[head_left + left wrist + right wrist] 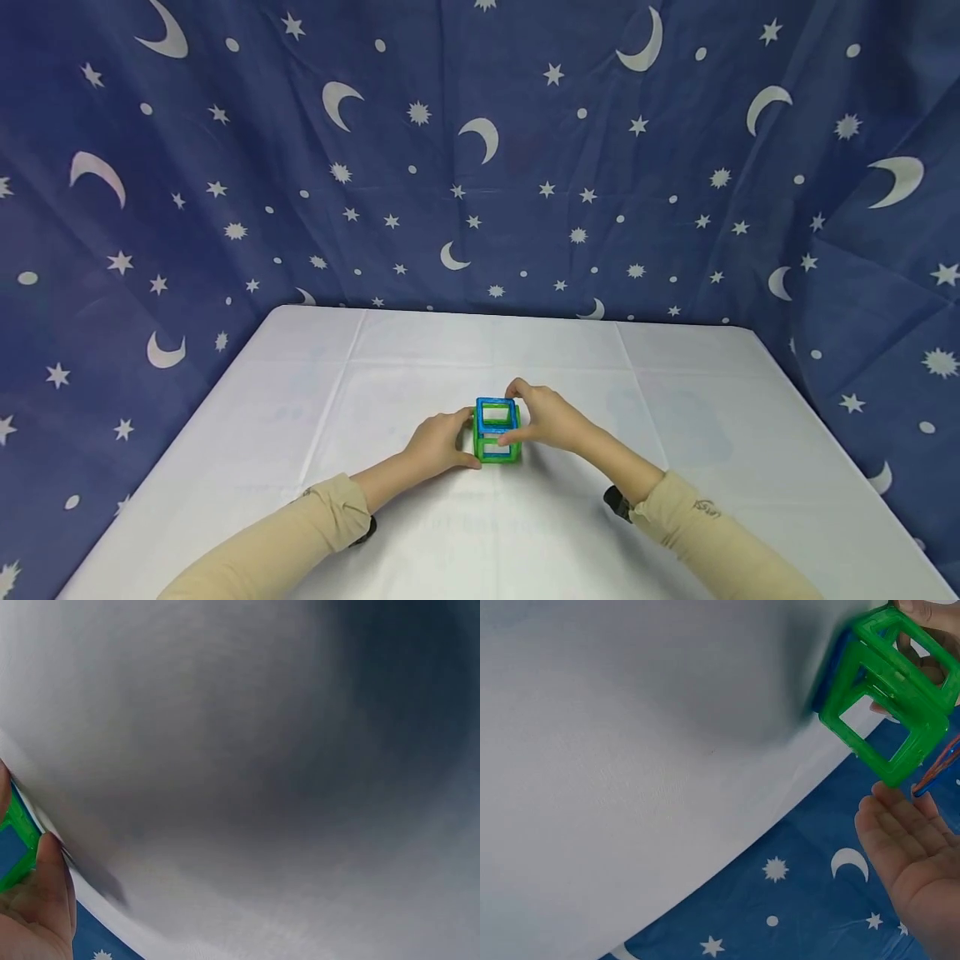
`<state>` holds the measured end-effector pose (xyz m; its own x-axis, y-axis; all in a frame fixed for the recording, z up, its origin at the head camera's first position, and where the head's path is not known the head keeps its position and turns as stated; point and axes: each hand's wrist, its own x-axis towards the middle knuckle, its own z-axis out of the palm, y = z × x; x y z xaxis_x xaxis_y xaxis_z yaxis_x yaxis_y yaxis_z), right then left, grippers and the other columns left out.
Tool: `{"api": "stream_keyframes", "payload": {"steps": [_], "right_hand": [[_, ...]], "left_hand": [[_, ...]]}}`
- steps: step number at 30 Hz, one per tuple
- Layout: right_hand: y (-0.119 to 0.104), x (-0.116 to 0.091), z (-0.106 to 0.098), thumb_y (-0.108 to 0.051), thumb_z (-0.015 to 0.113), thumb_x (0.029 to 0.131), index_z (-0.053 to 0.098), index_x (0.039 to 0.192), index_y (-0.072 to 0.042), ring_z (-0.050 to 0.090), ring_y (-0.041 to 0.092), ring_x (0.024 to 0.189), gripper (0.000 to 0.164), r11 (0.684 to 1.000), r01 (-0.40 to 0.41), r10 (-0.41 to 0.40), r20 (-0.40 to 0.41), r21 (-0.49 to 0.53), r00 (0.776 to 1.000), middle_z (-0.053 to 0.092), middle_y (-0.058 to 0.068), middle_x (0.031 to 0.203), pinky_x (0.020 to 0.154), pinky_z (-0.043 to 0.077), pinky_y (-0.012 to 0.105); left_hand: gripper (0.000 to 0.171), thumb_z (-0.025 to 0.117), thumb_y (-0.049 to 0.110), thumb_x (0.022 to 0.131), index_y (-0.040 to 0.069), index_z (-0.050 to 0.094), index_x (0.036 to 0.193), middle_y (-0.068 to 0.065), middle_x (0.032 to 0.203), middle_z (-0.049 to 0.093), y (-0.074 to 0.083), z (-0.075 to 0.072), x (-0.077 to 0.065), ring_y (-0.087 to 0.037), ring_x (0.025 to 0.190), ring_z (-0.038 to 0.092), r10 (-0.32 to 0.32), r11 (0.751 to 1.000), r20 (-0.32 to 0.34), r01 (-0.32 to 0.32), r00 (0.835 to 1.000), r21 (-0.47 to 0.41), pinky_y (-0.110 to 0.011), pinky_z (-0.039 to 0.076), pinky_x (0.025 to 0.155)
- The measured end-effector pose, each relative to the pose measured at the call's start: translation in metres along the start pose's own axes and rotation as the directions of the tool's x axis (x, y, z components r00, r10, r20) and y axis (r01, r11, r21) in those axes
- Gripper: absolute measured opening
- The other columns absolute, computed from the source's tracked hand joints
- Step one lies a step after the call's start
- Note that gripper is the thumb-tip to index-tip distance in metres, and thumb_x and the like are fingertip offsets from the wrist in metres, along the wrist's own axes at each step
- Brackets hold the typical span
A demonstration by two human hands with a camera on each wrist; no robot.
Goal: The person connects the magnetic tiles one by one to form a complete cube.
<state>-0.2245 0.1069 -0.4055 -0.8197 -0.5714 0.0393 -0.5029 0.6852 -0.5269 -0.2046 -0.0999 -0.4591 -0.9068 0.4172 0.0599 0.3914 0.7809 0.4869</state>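
Observation:
A small box of magnetic tiles, made of green open square frames (497, 458) with some blue low down, stands on the white table. My left hand (437, 446) grips its left side, thumb near and fingers far; the left wrist view shows a green frame (26, 834) between them. A blue square magnetic tile (495, 402) lies over the top of the box. My right hand (553, 421) pinches this tile at its right side. In the right wrist view the blue tile (939, 771) is seen edge-on, tilted against the green frames (892, 684); whether it touches them I cannot tell.
A white cloth (405, 350) with fold lines covers the table. Behind and beside it hangs a dark blue curtain (420, 250) with white moons and stars. A dark strap (618, 503) shows at the right wrist.

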Motion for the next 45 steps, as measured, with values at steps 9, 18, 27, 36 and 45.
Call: {"api": "stream_keyframes", "payload": {"steps": [9, 18, 27, 36, 45], "right_hand": [[-0.002, 0.001, 0.002, -0.032, 0.084, 0.068, 0.053, 0.112, -0.002, 0.063, 0.032, 0.104, 0.061, 0.999, -0.032, 0.032, 0.005, -0.041, 0.999, 0.065, 0.018, 0.114, 0.087, 0.053, 0.042], [-0.001, 0.000, 0.009, -0.035, 0.083, 0.068, 0.052, 0.114, -0.005, 0.065, 0.022, 0.091, 0.063, 0.993, -0.094, 0.097, 0.028, -0.072, 0.995, 0.067, 0.013, 0.106, 0.080, 0.054, 0.037], [0.012, -0.013, 0.002, -0.036, 0.068, 0.085, 0.058, 0.114, 0.000, 0.064, 0.027, 0.091, 0.048, 0.989, -0.125, 0.128, -0.040, 0.075, 0.991, 0.066, 0.015, 0.106, 0.078, 0.054, 0.036], [0.022, -0.012, 0.011, -0.022, 0.060, 0.093, 0.060, 0.071, 0.003, 0.050, 0.010, 0.053, 0.033, 0.800, -0.307, 0.282, 0.130, 0.515, 0.951, 0.057, 0.002, 0.059, 0.054, 0.048, 0.024], [0.025, -0.010, 0.018, -0.017, 0.063, 0.091, 0.066, 0.086, 0.009, 0.056, 0.007, 0.055, 0.027, 0.724, -0.333, 0.350, 0.094, 0.604, 0.932, 0.058, -0.002, 0.060, 0.057, 0.053, 0.021]], "left_hand": [[0.082, 0.086, 0.034, 0.063, 0.000, 0.052, 0.128, -0.012, 0.110, 0.069, 0.001, 0.000, 0.001, -0.027, 0.094, 0.067, 0.006, 0.999, -0.015, -0.006, 1.000, 0.044, -0.040, 0.053, 0.083], [0.081, 0.085, 0.028, 0.067, -0.003, 0.049, 0.133, -0.016, 0.108, 0.068, 0.003, -0.002, -0.001, -0.024, 0.086, 0.066, -0.014, 1.000, 0.041, 0.013, 0.999, 0.024, -0.039, 0.054, 0.081], [0.028, 0.052, 0.013, 0.094, -0.006, 0.064, 0.111, -0.018, 0.098, 0.068, 0.010, -0.007, -0.009, -0.018, 0.073, 0.063, -0.219, 0.861, 0.062, 0.223, 0.974, -0.458, -0.025, 0.050, 0.062], [0.034, 0.055, 0.024, 0.096, -0.006, 0.063, 0.108, -0.019, 0.113, 0.063, 0.030, -0.004, -0.008, -0.032, 0.107, 0.062, -0.412, 0.569, 0.152, 0.384, 0.899, -0.727, -0.036, 0.055, 0.084], [0.033, 0.058, 0.017, 0.094, -0.010, 0.062, 0.111, -0.021, 0.109, 0.067, 0.033, 0.002, -0.007, -0.026, 0.099, 0.067, -0.462, 0.473, 0.144, 0.380, 0.875, -0.795, -0.033, 0.056, 0.080]]}}
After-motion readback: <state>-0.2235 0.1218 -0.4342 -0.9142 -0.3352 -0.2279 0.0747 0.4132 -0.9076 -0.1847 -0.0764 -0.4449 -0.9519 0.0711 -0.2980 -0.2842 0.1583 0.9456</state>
